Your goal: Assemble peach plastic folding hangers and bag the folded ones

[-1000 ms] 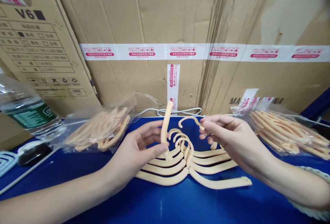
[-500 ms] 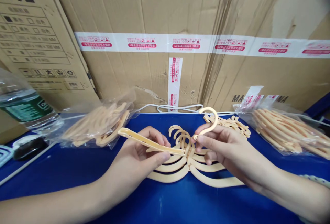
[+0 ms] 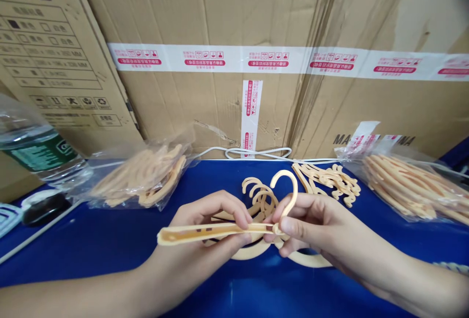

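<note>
Between thumb and fingers, my left hand (image 3: 216, 232) pinches a beige hanger arm (image 3: 190, 233), its hollow side turned towards me. My right hand (image 3: 311, 220) grips a beige hanger hook (image 3: 290, 191) near its lower end, the curve pointing up. The base of the hook meets the inner end of the arm; whether they are joined I cannot tell. Behind and below my hands lies a row of hangers (image 3: 252, 252) with their hooks to the back, partly covered by my fingers.
Loose beige hooks (image 3: 330, 179) lie on the blue table (image 3: 234, 291) at the back right. Clear bags of hanger arms stand left (image 3: 137, 174) and right (image 3: 410, 186). A water bottle (image 3: 40, 154), a black object (image 3: 46, 208), a white cable (image 3: 256, 152) and cardboard boxes (image 3: 205, 10) surround the space.
My hands have come together, and the hook has moved down to the end of the hanger arm. The arm has turned from slanting to nearly level.
</note>
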A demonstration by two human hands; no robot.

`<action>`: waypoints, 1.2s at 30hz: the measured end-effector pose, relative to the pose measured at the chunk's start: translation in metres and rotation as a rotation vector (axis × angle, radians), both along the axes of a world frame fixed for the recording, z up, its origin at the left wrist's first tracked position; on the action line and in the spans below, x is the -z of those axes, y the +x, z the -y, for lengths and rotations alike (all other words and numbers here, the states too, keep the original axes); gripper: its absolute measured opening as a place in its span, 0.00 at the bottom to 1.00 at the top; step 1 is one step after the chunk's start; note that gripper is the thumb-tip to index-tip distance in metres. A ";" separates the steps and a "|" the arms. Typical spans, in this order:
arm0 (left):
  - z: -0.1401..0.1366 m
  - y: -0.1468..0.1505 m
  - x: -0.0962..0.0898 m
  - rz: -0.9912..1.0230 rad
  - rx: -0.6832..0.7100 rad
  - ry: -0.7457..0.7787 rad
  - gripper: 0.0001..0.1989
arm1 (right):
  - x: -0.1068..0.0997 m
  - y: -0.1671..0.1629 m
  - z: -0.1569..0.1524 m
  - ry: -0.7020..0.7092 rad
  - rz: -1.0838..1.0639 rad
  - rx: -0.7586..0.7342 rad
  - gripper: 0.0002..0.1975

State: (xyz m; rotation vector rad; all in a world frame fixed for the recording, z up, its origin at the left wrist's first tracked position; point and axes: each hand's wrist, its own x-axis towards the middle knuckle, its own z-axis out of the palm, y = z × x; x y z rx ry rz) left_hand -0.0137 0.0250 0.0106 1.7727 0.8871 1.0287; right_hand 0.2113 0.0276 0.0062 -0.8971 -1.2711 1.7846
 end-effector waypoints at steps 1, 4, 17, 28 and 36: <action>0.000 0.000 0.000 0.011 0.005 0.004 0.05 | 0.000 0.000 0.000 0.000 0.008 -0.001 0.09; 0.002 0.001 0.002 0.032 0.011 -0.019 0.05 | 0.001 -0.001 0.000 0.010 0.004 0.002 0.10; 0.006 0.004 0.005 0.020 0.030 -0.167 0.08 | -0.004 -0.004 0.009 0.113 0.060 0.059 0.13; 0.006 0.009 -0.002 0.139 -0.017 -0.271 0.09 | -0.008 -0.005 0.014 0.230 0.051 0.055 0.10; 0.010 0.011 0.004 0.169 0.098 -0.435 0.12 | -0.007 -0.010 0.020 0.194 0.048 -0.023 0.09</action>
